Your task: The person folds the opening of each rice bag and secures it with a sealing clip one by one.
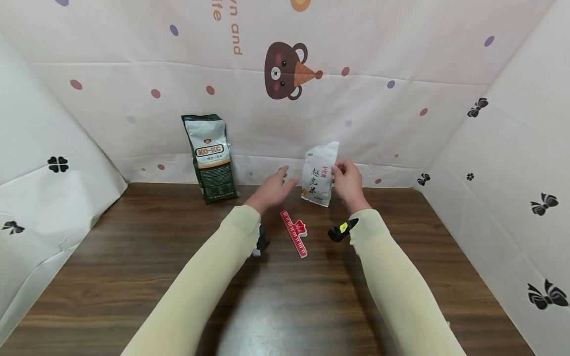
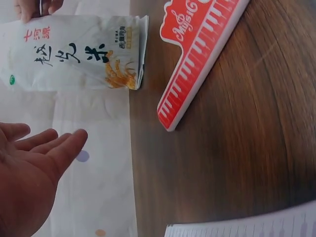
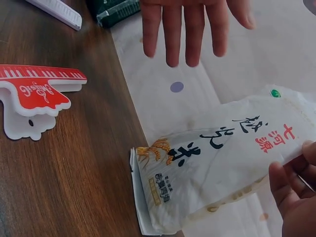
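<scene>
A white rice bag (image 1: 318, 173) with black and red lettering stands at the back of the table, leaning a little. My right hand (image 1: 348, 183) pinches its right side edge between thumb and fingers, as the right wrist view also shows. To the left of the bag, my left hand (image 1: 272, 189) is held with fingers extended, apart from the bag and holding nothing. Its palm (image 2: 24, 182) faces the bag in the left wrist view. A red clip (image 1: 295, 234) with a piano-key pattern and the word "Music" lies on the table between my forearms.
A dark green and silver KO-KC bag (image 1: 211, 158) stands upright at the back left. A pale clip (image 3: 59, 11) lies left of the red one, mostly hidden behind my left wrist in the head view. Printed cloth walls (image 1: 378, 123) border the wooden table (image 1: 156, 277).
</scene>
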### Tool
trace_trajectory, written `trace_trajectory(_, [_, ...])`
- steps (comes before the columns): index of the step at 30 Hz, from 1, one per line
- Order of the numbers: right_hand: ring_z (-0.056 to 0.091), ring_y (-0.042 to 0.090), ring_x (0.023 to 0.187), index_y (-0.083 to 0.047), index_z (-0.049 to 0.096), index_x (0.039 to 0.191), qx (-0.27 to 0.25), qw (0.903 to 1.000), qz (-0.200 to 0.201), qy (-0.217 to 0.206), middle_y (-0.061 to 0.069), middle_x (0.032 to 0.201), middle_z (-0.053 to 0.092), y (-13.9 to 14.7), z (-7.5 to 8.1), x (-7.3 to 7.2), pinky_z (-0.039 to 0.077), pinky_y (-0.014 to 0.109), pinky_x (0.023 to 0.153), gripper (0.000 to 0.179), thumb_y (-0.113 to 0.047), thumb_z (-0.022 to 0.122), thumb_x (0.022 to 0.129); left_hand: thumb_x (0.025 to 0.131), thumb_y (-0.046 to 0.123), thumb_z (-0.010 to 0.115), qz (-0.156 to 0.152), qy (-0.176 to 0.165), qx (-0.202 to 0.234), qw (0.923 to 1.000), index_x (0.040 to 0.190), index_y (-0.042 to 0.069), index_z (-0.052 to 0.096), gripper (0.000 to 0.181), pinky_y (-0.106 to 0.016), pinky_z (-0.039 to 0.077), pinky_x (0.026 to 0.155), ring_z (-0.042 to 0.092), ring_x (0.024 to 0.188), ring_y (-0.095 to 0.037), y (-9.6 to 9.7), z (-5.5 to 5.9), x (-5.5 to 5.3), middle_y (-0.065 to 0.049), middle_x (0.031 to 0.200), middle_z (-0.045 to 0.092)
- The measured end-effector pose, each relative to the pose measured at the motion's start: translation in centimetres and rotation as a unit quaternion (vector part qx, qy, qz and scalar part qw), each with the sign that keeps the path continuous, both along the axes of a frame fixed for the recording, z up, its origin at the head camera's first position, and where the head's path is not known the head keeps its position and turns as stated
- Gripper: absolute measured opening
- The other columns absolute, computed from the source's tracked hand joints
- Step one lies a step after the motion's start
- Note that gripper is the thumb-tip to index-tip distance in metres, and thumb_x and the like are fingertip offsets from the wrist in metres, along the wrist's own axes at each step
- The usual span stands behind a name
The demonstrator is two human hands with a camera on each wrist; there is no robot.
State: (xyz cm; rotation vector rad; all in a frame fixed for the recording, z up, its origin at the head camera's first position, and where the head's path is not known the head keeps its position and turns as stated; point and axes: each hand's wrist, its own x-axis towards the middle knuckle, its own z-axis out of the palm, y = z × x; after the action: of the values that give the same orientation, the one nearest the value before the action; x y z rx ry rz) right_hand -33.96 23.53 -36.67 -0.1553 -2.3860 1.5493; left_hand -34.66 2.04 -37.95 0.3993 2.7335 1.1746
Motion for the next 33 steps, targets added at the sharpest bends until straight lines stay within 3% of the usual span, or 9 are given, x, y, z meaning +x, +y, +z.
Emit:
trace_trajectory(12, [0.057, 0.023, 0.088, -0.008, 0.055, 0.114, 0.027, 0.9994, 0.014, 0.015, 0.011, 0.103, 0.057, -1.1, 0.9, 1.9, 0.047, 0.032, 0.076, 0.020, -0.022, 0.047, 0.102, 0.097, 0.058, 0.040, -0.018, -0.003, 0.073, 0.9972, 0.154, 0.021, 0.020, 0.070, -0.045, 0.037, 0.111, 0.043, 0.138, -0.026, 0.8, 0.2, 0.1, -0.009, 0.153, 0.039])
trace_trajectory(16, [0.056, 0.023, 0.088, -0.009, 0.055, 0.114, 0.032, 0.9990, 0.021, 0.021, 0.010, 0.101, 0.058, -1.7, 1.3, 2.5, 0.047, 0.033, 0.077, 0.021, -0.024, 0.047, 0.101, 0.099, 0.050, 0.044, -0.022, 0.026, 0.118, 0.9925, 0.146, 0.021, 0.040, 0.056, -0.043, 0.042, 0.108, 0.050, 0.132, -0.025, 1.0, 0.6, 0.1, -0.007, 0.144, 0.051])
trace_trajectory(21, [0.057, 0.022, 0.089, -0.010, 0.055, 0.112, 0.032, 0.9988, 0.024, 0.029, 0.009, 0.102, 0.058, -2.0, 1.8, 3.0, 0.048, 0.032, 0.077, 0.019, -0.024, 0.047, 0.101, 0.100, 0.039, 0.050, -0.008, 0.051, 0.171, 0.9839, 0.121, 0.014, 0.065, 0.036, -0.039, 0.049, 0.093, 0.063, 0.107, -0.021, 1.2, 1.5, 0.4, -0.005, 0.114, 0.069])
trace_trajectory(27, [0.058, 0.024, 0.087, -0.009, 0.057, 0.110, 0.038, 0.9977, 0.029, 0.049, 0.009, 0.101, 0.059, -1.9, 2.3, 2.9, 0.049, 0.033, 0.074, 0.019, -0.025, 0.050, 0.101, 0.100, 0.035, 0.051, 0.015, 0.073, 0.182, 0.9805, 0.115, 0.013, 0.068, 0.032, -0.032, 0.052, 0.074, 0.064, 0.084, -0.018, 1.1, 2.3, 0.6, -0.006, 0.101, 0.071])
trace_trajectory(33, [0.061, 0.023, 0.098, -0.009, 0.058, 0.117, 0.043, 0.9967, 0.046, 0.050, 0.011, 0.111, 0.062, -1.7, 3.2, 2.9, 0.054, 0.035, 0.083, 0.025, -0.025, 0.054, 0.099, 0.100, 0.036, 0.051, 0.023, 0.082, 0.178, 0.9803, 0.116, 0.013, 0.068, 0.033, -0.034, 0.052, 0.078, 0.066, 0.087, -0.017, 0.8, 2.9, 0.8, -0.006, 0.102, 0.072])
